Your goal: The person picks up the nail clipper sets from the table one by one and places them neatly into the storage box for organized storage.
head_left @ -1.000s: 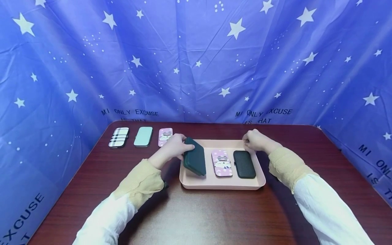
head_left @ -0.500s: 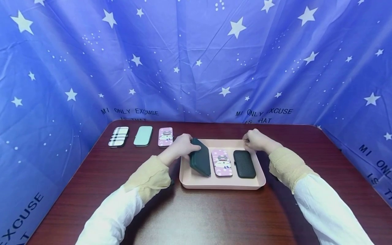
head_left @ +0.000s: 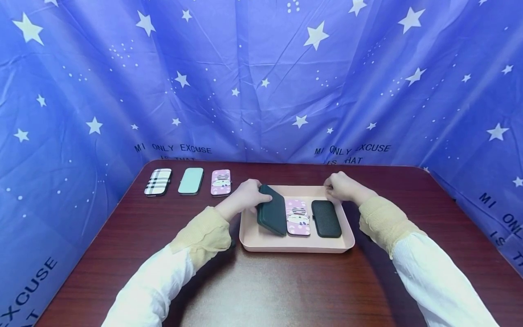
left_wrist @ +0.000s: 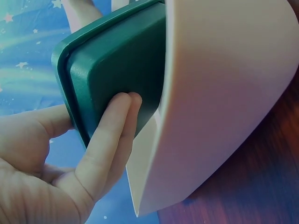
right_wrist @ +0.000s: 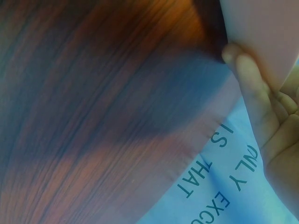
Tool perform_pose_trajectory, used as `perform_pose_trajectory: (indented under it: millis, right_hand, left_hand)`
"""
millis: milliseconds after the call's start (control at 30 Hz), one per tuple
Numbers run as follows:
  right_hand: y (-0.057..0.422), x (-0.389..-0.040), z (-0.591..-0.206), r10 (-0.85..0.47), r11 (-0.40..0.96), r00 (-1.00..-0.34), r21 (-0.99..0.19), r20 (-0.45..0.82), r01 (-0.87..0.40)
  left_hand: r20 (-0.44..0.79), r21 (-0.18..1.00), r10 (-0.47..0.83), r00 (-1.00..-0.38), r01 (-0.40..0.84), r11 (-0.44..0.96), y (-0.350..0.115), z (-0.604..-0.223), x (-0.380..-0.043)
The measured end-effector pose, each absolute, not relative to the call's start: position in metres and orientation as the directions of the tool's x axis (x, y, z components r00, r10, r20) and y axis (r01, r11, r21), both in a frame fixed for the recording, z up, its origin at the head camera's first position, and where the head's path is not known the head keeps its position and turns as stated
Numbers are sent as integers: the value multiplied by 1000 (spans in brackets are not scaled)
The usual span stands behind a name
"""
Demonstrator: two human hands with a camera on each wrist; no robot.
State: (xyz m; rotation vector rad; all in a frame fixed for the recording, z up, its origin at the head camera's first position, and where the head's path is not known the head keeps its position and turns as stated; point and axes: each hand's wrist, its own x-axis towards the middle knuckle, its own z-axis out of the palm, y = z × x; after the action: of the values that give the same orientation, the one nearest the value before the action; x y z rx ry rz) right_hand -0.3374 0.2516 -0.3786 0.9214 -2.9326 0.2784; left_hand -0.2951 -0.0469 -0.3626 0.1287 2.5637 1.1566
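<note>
My left hand grips a dark green case by its left side, thumb on one face and fingers on the other. The case is tilted inside the left part of a pale pink tray, its lower right edge overlapping a pink cartoon case. In the left wrist view, two fingertips press the green case's rounded face; the tray wall hides its far part. At the tray's far right corner, my right hand pinches the rim. Beside the pink case, a black textured case lies in the tray.
Behind and left of the tray, a plaid case, a mint green case and another pink cartoon case lie in a row on the dark wooden table. A blue star-patterned curtain hangs behind the table.
My left hand has moved right with the dark green case, bringing it from the tray's left wall up against the pink case's left edge. My right hand has stayed at the tray corner.
</note>
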Motion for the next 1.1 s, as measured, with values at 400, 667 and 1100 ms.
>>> perform_pose_trajectory:
  millis: [400, 667, 1100]
  right_hand:
    - [252, -339, -381, -539, 823, -839, -160, 79, -544]
    - [252, -341, -381, -547, 819, -833, -152, 87, -554]
    - [252, -340, -379, -556, 811, -827, -162, 84, -562]
  left_hand:
    - [-288, 728, 222, -932, -62, 683, -54, -359, -295]
    - [-310, 730, 210, -927, -91, 677, -55, -356, -296]
    - [-353, 604, 216, -910, -46, 796, -48, -361, -305]
